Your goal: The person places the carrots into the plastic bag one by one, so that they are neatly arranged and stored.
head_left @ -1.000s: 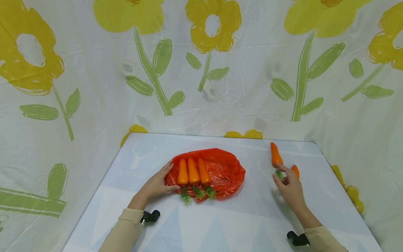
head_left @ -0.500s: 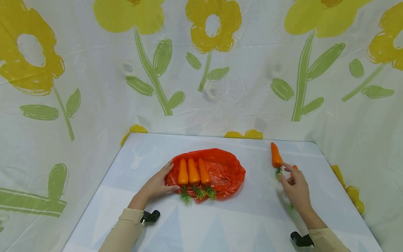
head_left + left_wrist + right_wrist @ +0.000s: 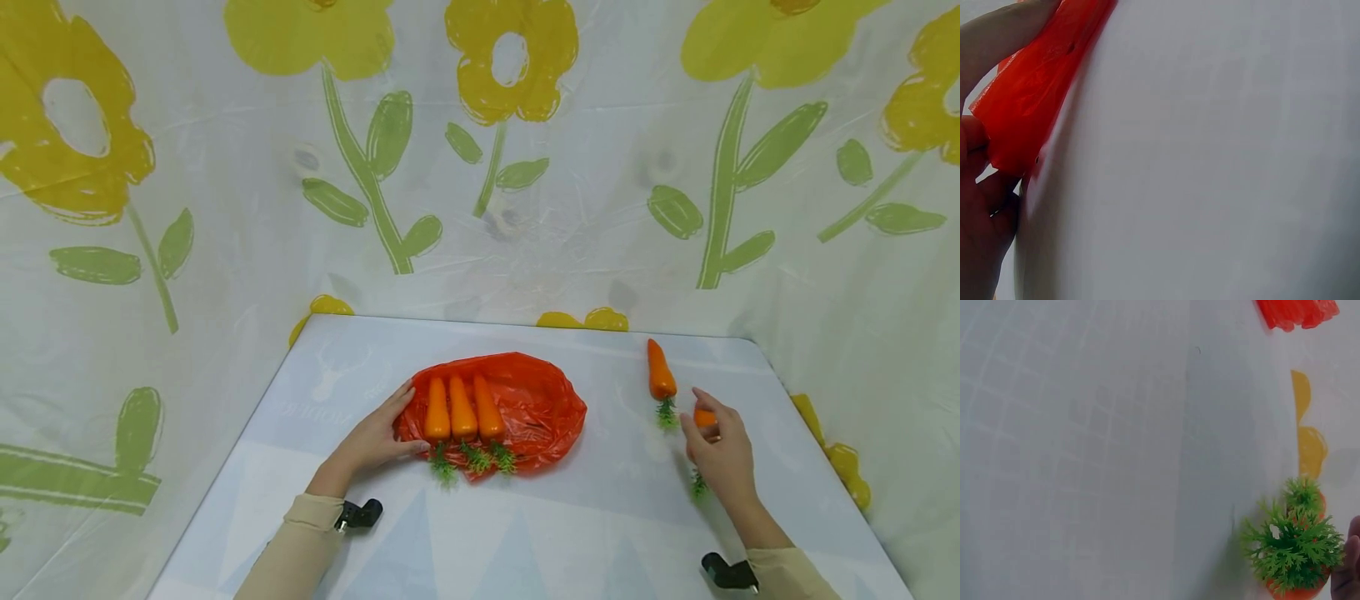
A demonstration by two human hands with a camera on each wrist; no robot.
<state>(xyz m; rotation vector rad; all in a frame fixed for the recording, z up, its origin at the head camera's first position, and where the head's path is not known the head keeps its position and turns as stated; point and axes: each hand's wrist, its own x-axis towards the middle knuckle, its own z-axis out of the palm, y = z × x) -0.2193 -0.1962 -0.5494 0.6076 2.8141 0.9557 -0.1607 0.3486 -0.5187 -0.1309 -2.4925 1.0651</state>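
Note:
My left hand [image 3: 378, 433] holds the left edge of a red plastic bag [image 3: 543, 400], its thumb and fingers on either side of the film in the left wrist view. Three orange carrots with green tops lie side by side on the bag, the right one [image 3: 489, 408] near its middle. Over at the right, my right hand [image 3: 722, 446] hovers around another carrot [image 3: 703, 417], thumb and index finger spread apart. The hand covers much of that carrot; its leafy top [image 3: 1294, 550] shows in the right wrist view. A further carrot [image 3: 660, 371] lies just beyond, to the left of the fingertips.
Everything lies on a pale table [image 3: 585, 517] with faint blue triangles. A white curtain [image 3: 585, 225] printed with yellow flowers stands behind the table and at both sides. A black wrist camera [image 3: 360, 514] sits on the left wrist, another [image 3: 727, 572] on the right.
My right hand has moved right, away from the far carrot's green top and over the nearer carrot, uncovering that top. The left hand and the bag stay put.

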